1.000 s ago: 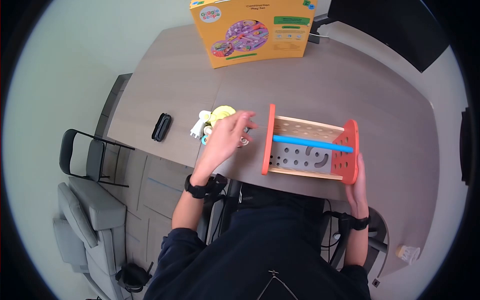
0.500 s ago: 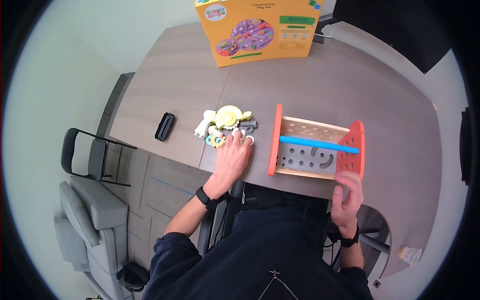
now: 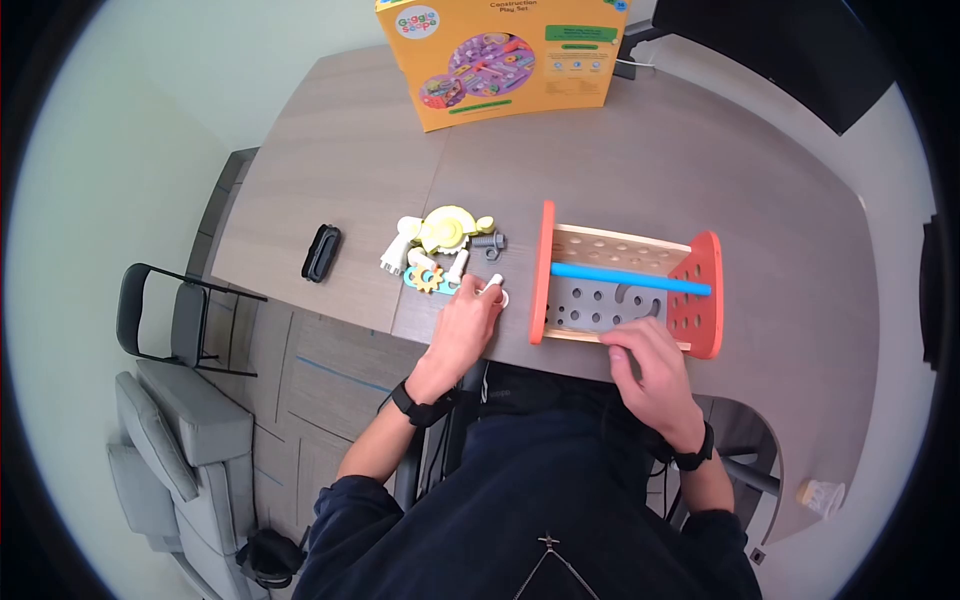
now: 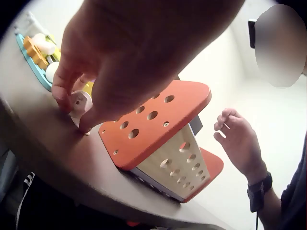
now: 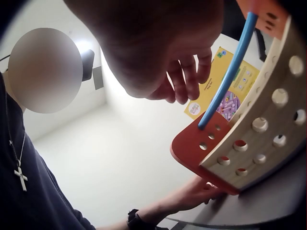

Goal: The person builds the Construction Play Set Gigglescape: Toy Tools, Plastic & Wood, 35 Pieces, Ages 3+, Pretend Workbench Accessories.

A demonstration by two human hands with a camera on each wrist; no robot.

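From above, a black case (image 3: 321,253) lies leftmost on the table (image 3: 620,170), then an orange gear (image 3: 427,279) among pale pieces. Next comes the left hand (image 3: 463,328); its own wrist view shows thumb and fingers pinching a white piece (image 4: 80,101), low over the table, beside the toolbox (image 3: 620,248). Farthest right, the right hand (image 3: 652,375) overlaps the toolbox from above, yet both wrist views show it apart, fingers loosely bent, holding nothing.

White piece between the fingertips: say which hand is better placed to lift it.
Left, probably: the left hand pinches the white piece; the right hand is empty, near the red-ended frame.
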